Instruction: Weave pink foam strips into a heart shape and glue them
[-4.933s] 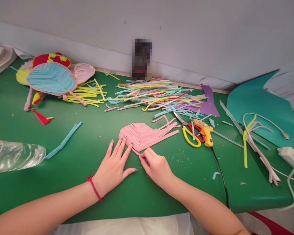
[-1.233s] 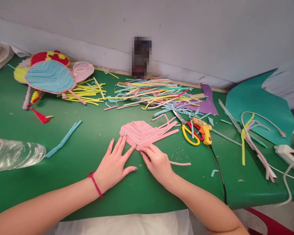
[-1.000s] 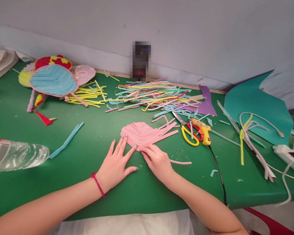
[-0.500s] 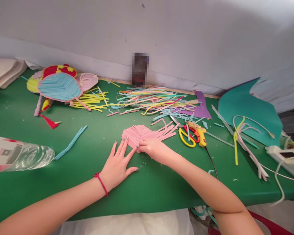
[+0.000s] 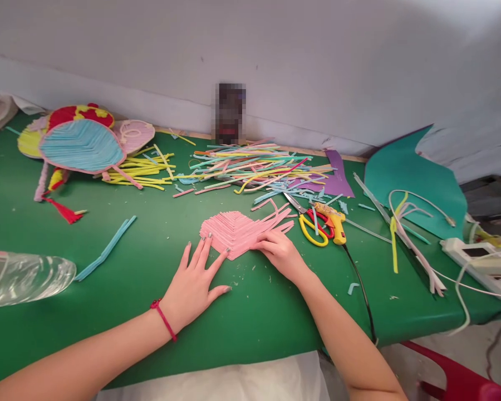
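centrally, pink panel (image 5: 230, 229), fingers (image 5: 218, 264) at edges, table (image 5: 254, 328) around

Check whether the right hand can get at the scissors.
Likely yes: the scissors lie just beyond the right hand, yellow handle toward it, though a blue strip seems to lie across them.

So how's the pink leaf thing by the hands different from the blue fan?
The pink leaf-shaped piece is all pink; the blue fan is blue, edged in pink.
The pink leaf-shaped piece has loose strip ends poking out; the blue fan has a neat edge and pink handle.
The left hand touches the pink leaf-shaped piece, while no hand touches the blue fan.
Both have slanted strips, like leaf veins.
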A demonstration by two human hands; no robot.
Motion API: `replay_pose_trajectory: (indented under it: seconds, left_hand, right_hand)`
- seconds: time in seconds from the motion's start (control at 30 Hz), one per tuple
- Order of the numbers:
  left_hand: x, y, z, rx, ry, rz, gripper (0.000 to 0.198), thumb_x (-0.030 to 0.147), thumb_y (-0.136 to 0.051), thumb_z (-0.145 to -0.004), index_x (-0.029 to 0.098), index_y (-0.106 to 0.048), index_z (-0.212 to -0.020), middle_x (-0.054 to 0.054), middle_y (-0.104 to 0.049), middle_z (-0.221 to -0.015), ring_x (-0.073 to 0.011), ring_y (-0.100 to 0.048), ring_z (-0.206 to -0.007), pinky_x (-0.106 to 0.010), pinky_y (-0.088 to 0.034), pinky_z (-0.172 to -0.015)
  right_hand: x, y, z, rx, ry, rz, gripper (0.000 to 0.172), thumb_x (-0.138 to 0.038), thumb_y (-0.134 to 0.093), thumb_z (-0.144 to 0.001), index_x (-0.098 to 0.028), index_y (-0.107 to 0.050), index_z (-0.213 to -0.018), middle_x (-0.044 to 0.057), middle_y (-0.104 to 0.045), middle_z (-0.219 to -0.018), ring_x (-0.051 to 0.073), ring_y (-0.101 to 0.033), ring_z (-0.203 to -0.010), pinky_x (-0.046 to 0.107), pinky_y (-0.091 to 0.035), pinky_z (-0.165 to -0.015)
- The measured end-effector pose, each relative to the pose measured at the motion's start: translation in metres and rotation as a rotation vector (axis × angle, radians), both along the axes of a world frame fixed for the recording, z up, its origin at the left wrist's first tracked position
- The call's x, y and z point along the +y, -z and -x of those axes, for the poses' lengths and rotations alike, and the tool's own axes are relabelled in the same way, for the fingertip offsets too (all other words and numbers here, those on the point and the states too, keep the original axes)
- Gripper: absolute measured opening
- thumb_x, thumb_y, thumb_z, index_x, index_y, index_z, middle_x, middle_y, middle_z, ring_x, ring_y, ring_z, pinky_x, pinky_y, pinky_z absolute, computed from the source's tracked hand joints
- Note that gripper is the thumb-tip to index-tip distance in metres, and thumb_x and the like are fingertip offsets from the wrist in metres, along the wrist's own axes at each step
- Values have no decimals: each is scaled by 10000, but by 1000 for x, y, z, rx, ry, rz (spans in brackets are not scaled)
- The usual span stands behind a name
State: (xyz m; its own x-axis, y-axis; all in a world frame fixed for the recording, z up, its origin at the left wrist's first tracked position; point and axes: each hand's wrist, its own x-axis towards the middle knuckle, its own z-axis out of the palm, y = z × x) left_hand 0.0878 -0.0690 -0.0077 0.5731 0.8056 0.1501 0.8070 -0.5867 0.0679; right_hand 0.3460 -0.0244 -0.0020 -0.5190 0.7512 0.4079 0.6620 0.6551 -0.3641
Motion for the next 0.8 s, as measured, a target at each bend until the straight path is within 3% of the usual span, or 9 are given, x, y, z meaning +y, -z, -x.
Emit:
replay_pose_trajectory:
  seconds: [0.1,0.17,0.27,0.4,0.47,0.53,0.63,0.8]
  left_hand:
    - [0,1,1,5,4,-11,701,625,-445,-859,228,-404,-1436,-226,-340,-1502,-401,-353,-1362,-587,-282,-1074]
    - [1,2,1,-7,6,-20,693,626,-421,-869,227,-408,-1435,-222,-331,-1509,-402,-356,-1360,-592,-279,-1072]
    - [1,4,1,-29,8,-31,689,637,-377,-880,237,-396,-1441,-192,-325,-1521,-396,-361,-1358,-593,-270,-1077]
    - [1,5,2,-22,2,-47,686,634,-364,-884,233,-398,-1440,-186,-336,-1517,-396,-369,-1353,-593,-271,-1078]
    - [1,5,2,-13,3,-51,684,628,-364,-886,224,-406,-1436,-194,-339,-1513,-400,-375,-1348,-595,-278,-1074]
    - [1,5,2,-8,4,-56,688,623,-358,-890,208,-406,-1436,-208,-342,-1508,-401,-376,-1347,-595,-285,-1070]
    - [3,3,2,-10,0,-79,693,607,-352,-899,170,-407,-1435,-236,-351,-1494,-404,-348,-1363,-600,-279,-1070]
    - [7,-1,3,-19,-14,-89,669,567,-365,-912,147,-413,-1430,-240,-351,-1492,-400,-331,-1374,-613,-245,-1084]
  right_hand:
    - [1,-8,-8,85,15,33,180,-196,-530,-925,-248,-702,-928,45,-689,-892,172,-624,-840,323,-494,-762]
    - [3,-14,-21,197,122,45,152,-222,-555,-914,-248,-704,-922,41,-685,-892,171,-630,-848,321,-502,-782]
    - [9,-21,-52,334,459,-26,124,-299,-606,-878,-232,-709,-863,32,-671,-837,173,-617,-788,320,-502,-743]
    - [15,-17,-108,378,983,-185,266,-427,-613,-822,-178,-704,-838,47,-630,-824,153,-558,-651,307,-477,-639]
    - [15,-10,-134,363,1170,-199,315,-448,-582,-819,-161,-696,-881,64,-622,-871,154,-549,-662,328,-478,-693]
    - [15,-1,-154,342,1310,-110,375,-485,-567,-802,-147,-674,-924,76,-609,-885,172,-546,-697,370,-471,-770]
    - [17,13,-168,282,1373,134,417,-536,-622,-721,-141,-646,-852,101,-595,-850,256,-561,-844,436,-435,-855]
    - [24,26,-164,314,1368,159,352,-507,-579,-746,-160,-595,-803,150,-580,-986,283,-558,-943,426,-413,-894]
